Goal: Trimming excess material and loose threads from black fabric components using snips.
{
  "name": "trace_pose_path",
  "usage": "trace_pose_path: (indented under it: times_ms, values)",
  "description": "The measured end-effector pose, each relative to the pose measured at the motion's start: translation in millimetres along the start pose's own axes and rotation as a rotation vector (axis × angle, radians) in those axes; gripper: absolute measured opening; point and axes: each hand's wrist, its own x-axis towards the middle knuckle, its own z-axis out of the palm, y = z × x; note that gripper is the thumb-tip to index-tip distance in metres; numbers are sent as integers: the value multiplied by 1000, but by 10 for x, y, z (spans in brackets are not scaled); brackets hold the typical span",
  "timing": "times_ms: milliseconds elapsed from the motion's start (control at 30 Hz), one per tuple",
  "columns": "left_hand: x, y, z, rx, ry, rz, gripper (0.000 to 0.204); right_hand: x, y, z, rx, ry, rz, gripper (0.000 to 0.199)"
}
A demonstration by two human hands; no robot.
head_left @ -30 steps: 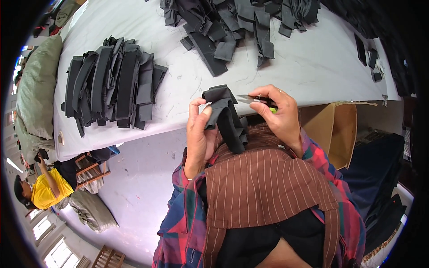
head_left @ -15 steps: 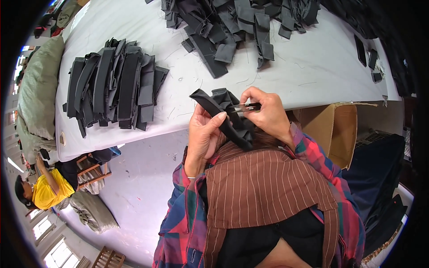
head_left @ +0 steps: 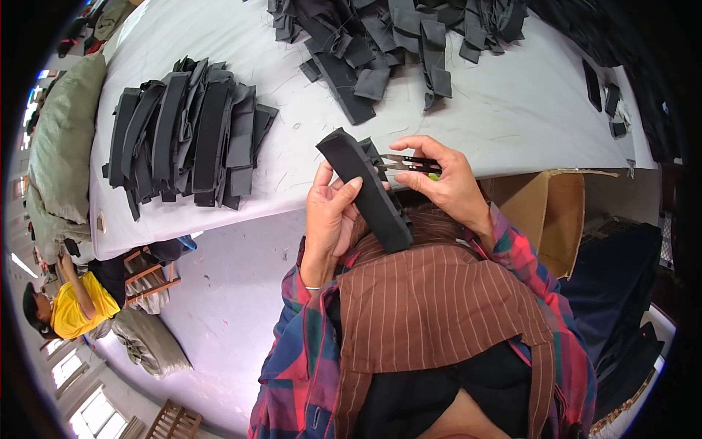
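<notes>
My left hand [head_left: 333,212] grips a dark fabric strip [head_left: 365,192], with the thumb pressed on its front face. The strip is folded and sewn, and it slants down toward my apron. In my right hand [head_left: 442,175] is a pair of black thread snips [head_left: 413,162], held between thumb and fingers. Their blades stand apart and point left at the strip's right edge. Whether the tips touch the cloth I cannot tell. A neat stack of similar dark strips [head_left: 186,139] lies on the white-covered table [head_left: 292,157] to the left.
A loose heap of dark strips [head_left: 380,44] covers the far side of the table, with thread ends around it. At the right stands an open cardboard box [head_left: 534,212]. Stuffed sacks [head_left: 66,139] line the left, where a person in yellow [head_left: 77,307] works.
The strip has turned so its broad flat face shows. My right hand has moved slightly right, and the snips' blades have drawn back from the cloth and spread.
</notes>
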Motion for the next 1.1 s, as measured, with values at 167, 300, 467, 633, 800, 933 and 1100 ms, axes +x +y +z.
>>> trace_pose_path:
  times_ms: [167, 300, 467, 633, 800, 933, 1100]
  values:
    - [-9, -26, 42, 55, -18, 0, 38, 90, 54, 19, 138, 67, -9, 26]
    - [-40, -84, -11, 31, -60, -42, 27, 191, -20, -10, 102, -21, -40, 30]
    - [-46, -75, 41, 33, -98, -22, 20, 237, -104, -21, -319, -98, -237, 31]
    - [-75, -37, 70, 66, -184, 83, 24, 295, -91, 71, -99, 59, -162, 16]
    - [-85, 85, 149, 81, -245, 119, 28, 275, -160, 63, 553, 94, 109, 8]
    - [-68, 57, 24, 227, -137, 83, 24, 220, -234, 178, 678, 82, 199, 6]
    - [-68, 3, 223, 258, -23, 210, 45, 211, -112, 119, 720, 31, 300, 7]
